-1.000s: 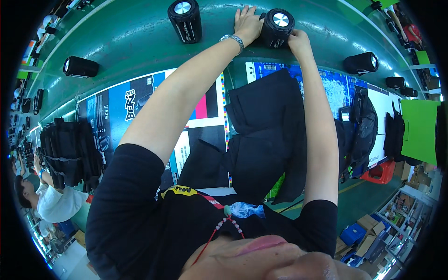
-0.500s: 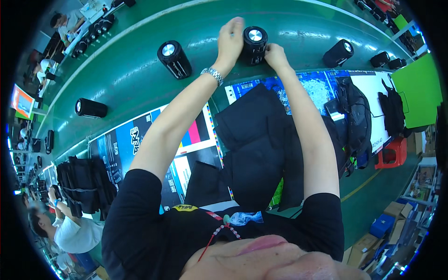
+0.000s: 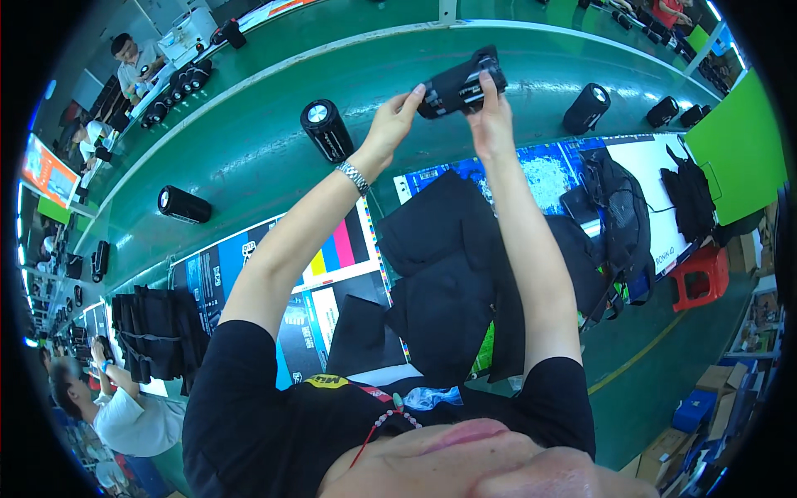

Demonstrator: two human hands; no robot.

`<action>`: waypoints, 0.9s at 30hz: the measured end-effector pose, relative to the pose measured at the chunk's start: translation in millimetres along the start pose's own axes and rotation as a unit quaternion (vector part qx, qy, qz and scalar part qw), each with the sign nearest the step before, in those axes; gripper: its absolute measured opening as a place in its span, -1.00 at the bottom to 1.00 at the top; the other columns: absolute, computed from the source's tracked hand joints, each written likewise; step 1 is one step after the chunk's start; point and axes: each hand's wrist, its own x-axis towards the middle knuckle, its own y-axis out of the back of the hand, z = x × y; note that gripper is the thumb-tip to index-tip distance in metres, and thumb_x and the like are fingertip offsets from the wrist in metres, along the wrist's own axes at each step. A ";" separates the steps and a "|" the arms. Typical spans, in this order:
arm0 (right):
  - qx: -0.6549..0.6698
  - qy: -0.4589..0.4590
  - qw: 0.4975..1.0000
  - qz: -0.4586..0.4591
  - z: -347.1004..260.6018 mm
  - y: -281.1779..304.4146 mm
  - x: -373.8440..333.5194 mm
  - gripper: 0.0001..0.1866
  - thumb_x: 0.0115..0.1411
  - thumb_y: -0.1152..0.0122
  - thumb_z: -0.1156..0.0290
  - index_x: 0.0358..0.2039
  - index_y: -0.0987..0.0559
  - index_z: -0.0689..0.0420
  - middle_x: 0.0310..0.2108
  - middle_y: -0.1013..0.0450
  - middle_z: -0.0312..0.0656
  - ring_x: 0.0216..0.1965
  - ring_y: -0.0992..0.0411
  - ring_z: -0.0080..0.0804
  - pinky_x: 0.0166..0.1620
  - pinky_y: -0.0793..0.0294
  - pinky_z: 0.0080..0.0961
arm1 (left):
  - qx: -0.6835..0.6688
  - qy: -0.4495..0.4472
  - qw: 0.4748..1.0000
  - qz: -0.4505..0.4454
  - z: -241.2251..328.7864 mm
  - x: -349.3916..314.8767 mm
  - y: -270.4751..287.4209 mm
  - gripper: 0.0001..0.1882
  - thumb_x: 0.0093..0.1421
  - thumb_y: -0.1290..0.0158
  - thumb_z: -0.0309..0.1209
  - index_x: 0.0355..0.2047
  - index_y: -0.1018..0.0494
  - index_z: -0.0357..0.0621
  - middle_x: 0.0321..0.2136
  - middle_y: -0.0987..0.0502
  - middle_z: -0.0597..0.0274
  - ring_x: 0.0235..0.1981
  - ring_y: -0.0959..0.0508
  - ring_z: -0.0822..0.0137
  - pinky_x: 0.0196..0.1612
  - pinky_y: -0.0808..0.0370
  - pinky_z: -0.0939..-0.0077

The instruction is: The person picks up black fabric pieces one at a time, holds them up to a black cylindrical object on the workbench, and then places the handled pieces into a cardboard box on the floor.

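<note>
A black cylindrical portable speaker (image 3: 448,93) is lifted off the green bench and lies tilted, nearly sideways, between my hands. My right hand (image 3: 491,124) grips its right part from below, with fingers up along its side. At its left end, my left hand (image 3: 390,129) holds on with the fingertips. Standing left of my left hand is another such speaker (image 3: 328,133), with a silver disc on top. One more speaker (image 3: 587,109) stands to the right of my right hand. Black cloth pieces (image 3: 444,274) lie between my forearms.
A speaker (image 3: 184,205) lies at the left; smaller-looking ones (image 3: 662,111) sit at far right. Printed sheets (image 3: 344,249) cover the near bench edge. A black backpack (image 3: 624,207), a red stool (image 3: 701,276) and a green panel (image 3: 739,170) are at right. Co-workers (image 3: 137,70) work at left.
The speaker stood upright between my hands; now it is raised and tipped onto its side. My right hand has gone from its side to a grip around it. The view has shifted slightly.
</note>
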 end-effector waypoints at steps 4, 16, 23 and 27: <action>-0.275 0.048 0.958 -0.060 -7.7 15.6 -4.0 -0.55 0.00 -0.38 0.34 -0.12 -0.46 0.22 -0.21 -0.47 -0.21 -0.16 -0.41 -0.53 -0.08 -0.39 -0.54 | 0.101 -0.051 0.991 0.070 6.7 6.6 8.7 -0.45 0.24 0.02 -0.06 0.03 -0.37 -0.30 -0.06 -0.45 0.15 -0.15 -0.44 0.43 -0.08 -0.39 0.52; -0.427 0.005 0.895 -0.128 6.7 16.5 -5.9 -0.26 -0.15 -0.48 0.31 0.02 -0.34 0.27 -0.13 -0.42 -0.11 -0.09 -0.41 -0.41 -0.01 -0.40 -0.50 | 0.400 -0.115 0.907 -0.072 26.7 86.7 0.3 -0.62 0.06 -0.16 -0.15 -0.23 -0.58 -0.16 -0.29 -0.59 0.07 -0.30 -0.59 0.23 -0.25 -0.53 0.44; -0.406 0.024 0.907 -0.108 -6.1 29.6 3.2 -0.24 -0.17 -0.50 0.18 -0.03 -0.37 0.32 -0.14 -0.43 -0.07 -0.11 -0.43 -0.38 -0.06 -0.42 -0.50 | 0.378 -0.179 0.901 -0.117 24.8 100.4 -7.7 -0.69 0.06 -0.17 -0.18 -0.30 -0.60 -0.16 -0.38 -0.59 0.16 -0.42 -0.52 0.36 -0.35 -0.47 0.48; -0.421 0.030 0.903 -0.074 5.7 26.9 8.3 -0.19 -0.20 -0.52 0.10 -0.04 -0.36 0.34 -0.15 -0.42 -0.05 -0.13 -0.43 -0.39 -0.08 -0.42 -0.52 | 0.455 -0.383 0.799 -0.087 23.5 106.2 -18.6 -0.81 0.07 -0.15 -0.32 -0.37 -0.59 -0.17 -0.42 -0.58 0.21 -0.43 -0.51 0.33 -0.28 -0.44 0.41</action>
